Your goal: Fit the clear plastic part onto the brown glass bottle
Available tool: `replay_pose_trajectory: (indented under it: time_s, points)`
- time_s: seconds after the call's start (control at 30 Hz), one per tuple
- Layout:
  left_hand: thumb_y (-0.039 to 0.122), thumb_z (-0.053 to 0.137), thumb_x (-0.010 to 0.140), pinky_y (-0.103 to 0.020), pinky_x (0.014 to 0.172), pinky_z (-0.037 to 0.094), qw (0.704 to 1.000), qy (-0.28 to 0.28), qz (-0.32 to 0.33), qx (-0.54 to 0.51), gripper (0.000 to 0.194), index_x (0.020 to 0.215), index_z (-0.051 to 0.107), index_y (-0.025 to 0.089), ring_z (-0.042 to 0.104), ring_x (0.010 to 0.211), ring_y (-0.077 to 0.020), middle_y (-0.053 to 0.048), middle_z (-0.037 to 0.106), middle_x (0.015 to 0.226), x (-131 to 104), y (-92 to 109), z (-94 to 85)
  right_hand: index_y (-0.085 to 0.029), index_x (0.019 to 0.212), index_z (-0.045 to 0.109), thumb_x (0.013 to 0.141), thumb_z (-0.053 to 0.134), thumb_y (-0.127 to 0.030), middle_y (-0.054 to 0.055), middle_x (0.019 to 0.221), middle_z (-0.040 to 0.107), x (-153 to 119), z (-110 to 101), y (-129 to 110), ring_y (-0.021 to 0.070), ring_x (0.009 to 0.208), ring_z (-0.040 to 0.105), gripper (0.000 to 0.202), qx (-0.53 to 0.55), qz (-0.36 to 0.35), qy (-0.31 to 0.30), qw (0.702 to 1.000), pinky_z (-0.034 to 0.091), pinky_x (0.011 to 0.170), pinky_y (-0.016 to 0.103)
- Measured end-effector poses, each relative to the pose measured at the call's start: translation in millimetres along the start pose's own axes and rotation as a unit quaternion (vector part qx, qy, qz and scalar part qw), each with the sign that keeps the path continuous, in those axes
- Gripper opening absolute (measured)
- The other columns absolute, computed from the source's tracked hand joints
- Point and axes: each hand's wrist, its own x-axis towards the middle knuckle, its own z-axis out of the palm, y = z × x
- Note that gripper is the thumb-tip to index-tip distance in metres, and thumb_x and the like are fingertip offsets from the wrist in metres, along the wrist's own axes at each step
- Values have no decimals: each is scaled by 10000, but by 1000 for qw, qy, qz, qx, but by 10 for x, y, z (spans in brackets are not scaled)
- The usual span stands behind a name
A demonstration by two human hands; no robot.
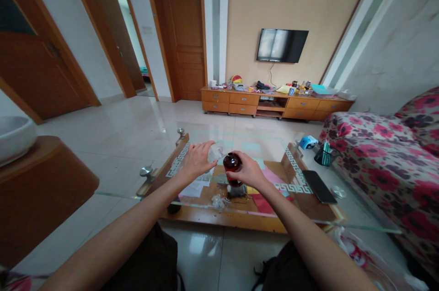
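Observation:
A dark brown bottle point(232, 163) with an open mouth is upright over the glass-topped table point(192, 206). My right hand point(249, 168) is closed round its right side. To the left of the bottle, my left hand point(199, 157) grips a clear, see-through container point(217, 150), which is tilted with one end close to the bottle's neck. Whether the two touch cannot be made out, and any contents of the clear container are too faint to tell. Below the glass lie papers, a red sheet point(263, 204) and crumpled clear plastic point(218, 201).
A black phone point(319, 187) lies at the table's right side, near a pen holder point(325, 156) and a blue-and-white pack point(308, 142). A flowered sofa point(377, 158) stands at the right. Behind is a low wooden cabinet point(243, 103) under a television point(281, 45).

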Motion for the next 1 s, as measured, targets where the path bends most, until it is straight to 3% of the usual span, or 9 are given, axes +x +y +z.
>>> replay_pose_trajectory:
  time_s: [0.17, 0.4, 0.6, 0.83, 1.0]
  points:
    - [663, 758, 808, -506, 1038, 395, 999, -11, -39, -7, 742, 1360, 562, 207, 652, 1088, -367, -139, 724, 1169, 3, -100, 68, -271, 1418, 558, 736, 844, -422, 82, 1338, 679, 43, -62, 155, 280, 1164, 664, 755, 11, 11, 43, 999, 509, 1005, 415]
    - [761, 747, 761, -446, 965, 484, 995, -49, -49, -78, 785, 1306, 571, 225, 668, 1073, -336, -134, 715, 1145, 6, -244, 139, -280, 1436, 553, 737, 852, -465, 75, 1254, 729, 173, -52, 262, 299, 1124, 692, 782, -5, 71, 52, 996, 524, 969, 421]
    - [659, 756, 784, -407, 845, 520, 985, -116, -43, -118, 733, 1344, 551, 232, 715, 983, -321, -112, 746, 1072, -30, -446, 183, -297, 1409, 566, 746, 845, -464, 54, 1223, 744, 397, 126, 334, 287, 1103, 704, 738, -36, 93, 76, 992, 533, 925, 385]
    - [512, 795, 692, -352, 749, 514, 967, -220, -28, -124, 597, 1189, 631, 227, 726, 912, -304, -64, 749, 961, -132, -728, 112, -285, 1415, 552, 741, 837, -431, 56, 1223, 746, 633, 353, 390, 277, 1100, 713, 746, -39, 148, 74, 985, 538, 902, 361]
    - [481, 810, 649, -340, 748, 517, 949, -275, -39, -151, 663, 1234, 625, 229, 729, 901, -295, -58, 754, 987, -206, -945, 203, -268, 1439, 539, 741, 842, -406, 73, 1253, 738, 678, 455, 444, 276, 1115, 711, 773, -12, 157, 63, 986, 539, 943, 375]
